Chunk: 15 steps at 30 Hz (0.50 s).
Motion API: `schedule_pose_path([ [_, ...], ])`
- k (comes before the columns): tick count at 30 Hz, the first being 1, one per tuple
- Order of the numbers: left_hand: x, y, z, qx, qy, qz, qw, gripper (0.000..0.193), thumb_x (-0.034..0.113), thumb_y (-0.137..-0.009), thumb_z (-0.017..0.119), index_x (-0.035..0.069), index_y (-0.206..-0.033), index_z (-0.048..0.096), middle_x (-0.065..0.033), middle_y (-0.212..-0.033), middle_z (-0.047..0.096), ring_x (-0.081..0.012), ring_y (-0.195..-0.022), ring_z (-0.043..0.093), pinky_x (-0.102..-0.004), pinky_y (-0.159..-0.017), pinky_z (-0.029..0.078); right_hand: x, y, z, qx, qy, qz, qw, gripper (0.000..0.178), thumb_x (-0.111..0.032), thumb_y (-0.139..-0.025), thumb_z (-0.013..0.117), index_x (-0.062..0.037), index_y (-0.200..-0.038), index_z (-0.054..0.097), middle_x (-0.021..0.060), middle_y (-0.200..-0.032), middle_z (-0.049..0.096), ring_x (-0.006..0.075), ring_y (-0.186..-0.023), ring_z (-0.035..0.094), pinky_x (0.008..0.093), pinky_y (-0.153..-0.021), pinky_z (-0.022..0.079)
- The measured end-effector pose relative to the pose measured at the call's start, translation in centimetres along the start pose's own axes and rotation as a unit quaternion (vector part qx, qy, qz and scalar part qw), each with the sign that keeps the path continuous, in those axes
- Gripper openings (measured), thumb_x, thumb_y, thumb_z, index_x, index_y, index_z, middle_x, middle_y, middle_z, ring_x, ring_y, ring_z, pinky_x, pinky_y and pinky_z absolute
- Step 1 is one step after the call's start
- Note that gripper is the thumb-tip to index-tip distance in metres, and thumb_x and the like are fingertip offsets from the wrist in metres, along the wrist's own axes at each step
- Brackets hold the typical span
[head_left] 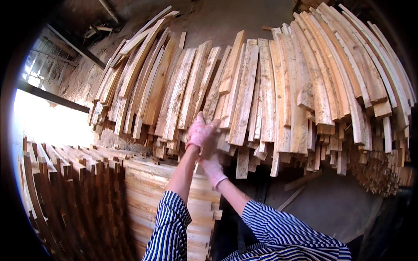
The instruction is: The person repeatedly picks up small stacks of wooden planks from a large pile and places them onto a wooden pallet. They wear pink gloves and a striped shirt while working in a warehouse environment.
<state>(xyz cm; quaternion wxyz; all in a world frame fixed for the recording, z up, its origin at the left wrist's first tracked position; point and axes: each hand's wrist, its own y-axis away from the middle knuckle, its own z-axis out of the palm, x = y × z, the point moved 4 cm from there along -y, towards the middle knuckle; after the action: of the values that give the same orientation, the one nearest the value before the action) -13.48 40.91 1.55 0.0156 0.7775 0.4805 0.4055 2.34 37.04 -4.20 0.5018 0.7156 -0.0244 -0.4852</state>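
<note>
Both my hands wear pink-and-white gloves and reach to the near edge of a wide pile of rough wooden slats (pixel 244 93). My left hand (pixel 201 134) is at the near end of one wooden slat (pixel 211 102), fingers on one side and thumb on the other, closed about it. Just below and to the right, my right hand (pixel 213 168) is under the overhanging slat ends. Its fingers are smeared by motion and partly hidden behind the left hand, so what it touches does not show.
A neat stack of slats (pixel 170 191), laid in crossing layers, stands at the lower left. Some slats in the large pile jut toward me unevenly. Loose strips (pixel 292 198) lie on the grey floor (pixel 335 209) at the right. Behind the pile is an earthen wall (pixel 82 80).
</note>
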Motion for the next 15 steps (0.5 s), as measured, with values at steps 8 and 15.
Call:
schedule_pose_path([
  [8, -4.7, -5.8, -0.6, -0.176, 0.303, -0.071, 0.934, 0.097, 0.063, -0.09, 0.071, 0.001, -0.156, 0.037, -0.0259, -0.148, 0.053, -0.0292, -0.136, 0.052, -0.0392, -0.11, 0.045, -5.2, 5.6, 2.4, -0.13, -0.278, 0.045, 0.951, 0.048, -0.026, -0.092, 0.076, -0.0003, -0.13, 0.06, 0.01, -0.127, 0.063, 0.0214, -0.112, 0.06, 0.0343, -0.104, 0.045],
  [15, -2.7, -2.0, 3.1, 0.026, -0.014, 0.005, 1.0, 0.08, 0.04, -0.085, 0.077, -0.002, -0.147, 0.048, -0.0239, -0.122, 0.07, -0.0357, -0.105, 0.071, -0.0442, -0.086, 0.059, -15.0, 8.9, 2.7, -0.177, -0.408, 0.055, 0.894, 0.06, -0.038, -0.086, 0.081, -0.0105, -0.127, 0.046, 0.0117, -0.112, 0.056, 0.0194, -0.093, 0.058, 0.0398, -0.074, 0.056],
])
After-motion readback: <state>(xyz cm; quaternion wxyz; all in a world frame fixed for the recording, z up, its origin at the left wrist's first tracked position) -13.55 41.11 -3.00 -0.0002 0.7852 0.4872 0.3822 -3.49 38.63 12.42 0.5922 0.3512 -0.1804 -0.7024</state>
